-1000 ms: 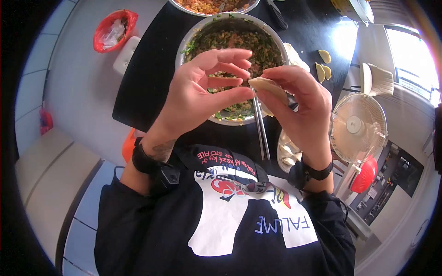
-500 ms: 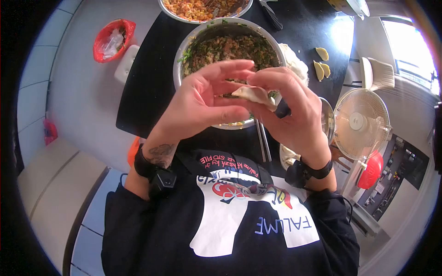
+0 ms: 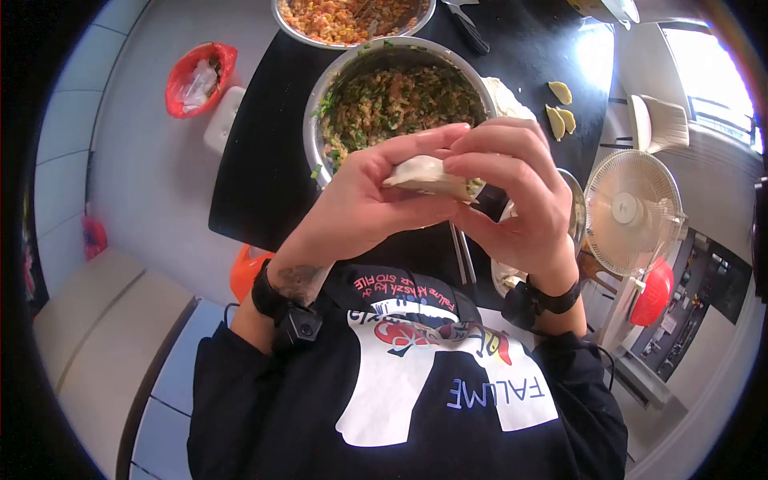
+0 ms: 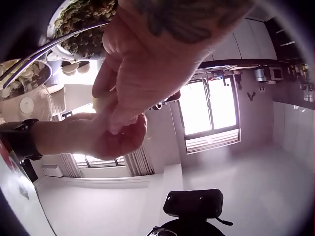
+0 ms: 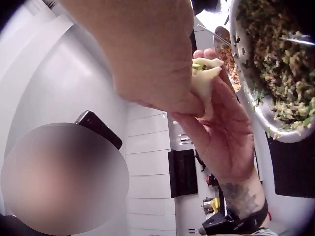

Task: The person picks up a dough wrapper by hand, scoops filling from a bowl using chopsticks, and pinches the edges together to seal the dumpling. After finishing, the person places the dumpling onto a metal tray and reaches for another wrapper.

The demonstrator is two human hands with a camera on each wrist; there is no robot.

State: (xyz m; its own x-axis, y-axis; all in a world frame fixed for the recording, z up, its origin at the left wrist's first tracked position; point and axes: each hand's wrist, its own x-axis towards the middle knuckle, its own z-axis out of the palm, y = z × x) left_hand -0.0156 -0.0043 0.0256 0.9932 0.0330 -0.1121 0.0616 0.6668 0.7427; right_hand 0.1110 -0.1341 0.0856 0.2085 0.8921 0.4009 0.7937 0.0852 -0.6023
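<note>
A folded dough wrapper (image 3: 424, 174) is held between both hands above the near rim of a steel bowl (image 3: 314, 120) of green-flecked filling. The left hand (image 3: 360, 196) cradles its left end, thumb along the lower side. My right hand (image 3: 524, 192) pinches the right end between fingers and thumb. In the right wrist view the dough (image 5: 205, 81) gapes at its upper end, with green filling inside. The left wrist view shows the two hands meeting, the dough mostly hidden.
Behind stands a second bowl (image 3: 280, 20) with orange filling, a black-handled knife (image 3: 472, 34) beside it. Folded dumplings (image 3: 560, 94) lie on the black table at right. Chopsticks (image 3: 462, 256) lean by the near bowl. A plate and another bowl (image 3: 574, 200) sit partly behind the right hand.
The dough has shifted left into the left hand, which now supports it. The right fingers have come over its right end, and both hands have moved slightly lower in view.
</note>
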